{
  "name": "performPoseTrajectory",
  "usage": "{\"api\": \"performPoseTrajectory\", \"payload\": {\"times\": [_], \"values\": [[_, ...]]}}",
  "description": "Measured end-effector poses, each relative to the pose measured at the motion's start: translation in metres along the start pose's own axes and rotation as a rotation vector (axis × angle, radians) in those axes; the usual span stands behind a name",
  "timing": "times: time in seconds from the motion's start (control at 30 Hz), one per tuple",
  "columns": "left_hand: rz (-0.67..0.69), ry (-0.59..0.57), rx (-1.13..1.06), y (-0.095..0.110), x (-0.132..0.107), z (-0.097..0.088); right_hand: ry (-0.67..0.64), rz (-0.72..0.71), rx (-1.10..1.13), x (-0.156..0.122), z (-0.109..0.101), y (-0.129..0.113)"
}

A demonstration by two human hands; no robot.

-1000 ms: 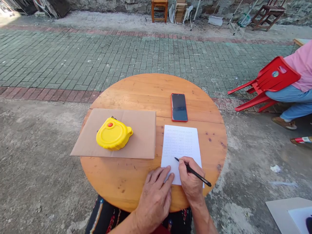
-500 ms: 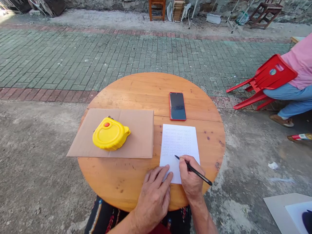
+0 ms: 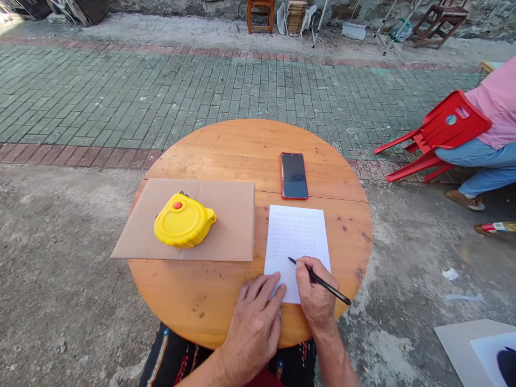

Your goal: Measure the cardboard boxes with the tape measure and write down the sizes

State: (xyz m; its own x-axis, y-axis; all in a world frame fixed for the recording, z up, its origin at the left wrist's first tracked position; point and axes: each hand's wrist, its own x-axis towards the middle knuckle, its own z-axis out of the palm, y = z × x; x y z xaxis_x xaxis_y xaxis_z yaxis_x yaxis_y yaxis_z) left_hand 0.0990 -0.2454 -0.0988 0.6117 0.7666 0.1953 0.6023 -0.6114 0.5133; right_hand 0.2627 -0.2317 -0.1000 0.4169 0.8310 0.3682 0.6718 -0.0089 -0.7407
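A sheet of white paper (image 3: pixel 298 228) with several rows of small handwriting lies on the round wooden table (image 3: pixel 234 145). My right hand (image 3: pixel 316 293) grips a black pen (image 3: pixel 328 287), its tip at the lowest written row. Flat near the paper's lower left edge rests my left hand (image 3: pixel 258 317), fingers stretched out and fingertips on the sheet. Left of the paper, a yellow tape measure (image 3: pixel 183 223) with a red button sits on a piece of brown cardboard (image 3: pixel 231 231). Above the paper lies a phone (image 3: pixel 294 176) in a red case, its screen dark.
To the right, a person in a pink top (image 3: pixel 497 102) sits on a tilted red plastic chair (image 3: pixel 451 123). Grey board with a white sheet (image 3: pixel 489 349) appears at the lower right. Wooden stools (image 3: pixel 260 16) stand by the far wall, beyond the brick paving (image 3: pixel 193 97).
The pen tip has shifted very slightly along the lowest row, where a little more writing shows. My left hand stays in place.
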Motion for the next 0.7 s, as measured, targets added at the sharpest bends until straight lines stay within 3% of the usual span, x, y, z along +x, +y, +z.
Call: {"api": "performPoseTrajectory", "payload": {"times": [0.27, 0.5, 0.7], "values": [[-0.004, -0.004, -0.009, 0.0, 0.001, 0.0, -0.005, 0.007, -0.02, -0.001, 0.0, -0.001], [0.003, -0.004, 0.005, -0.001, -0.001, 0.002, 0.06, 0.221, 0.064, -0.009, -0.003, 0.008], [0.01, -0.002, 0.008, -0.002, -0.001, 0.003, 0.033, 0.15, 0.041, -0.006, 0.0, 0.011]]}}
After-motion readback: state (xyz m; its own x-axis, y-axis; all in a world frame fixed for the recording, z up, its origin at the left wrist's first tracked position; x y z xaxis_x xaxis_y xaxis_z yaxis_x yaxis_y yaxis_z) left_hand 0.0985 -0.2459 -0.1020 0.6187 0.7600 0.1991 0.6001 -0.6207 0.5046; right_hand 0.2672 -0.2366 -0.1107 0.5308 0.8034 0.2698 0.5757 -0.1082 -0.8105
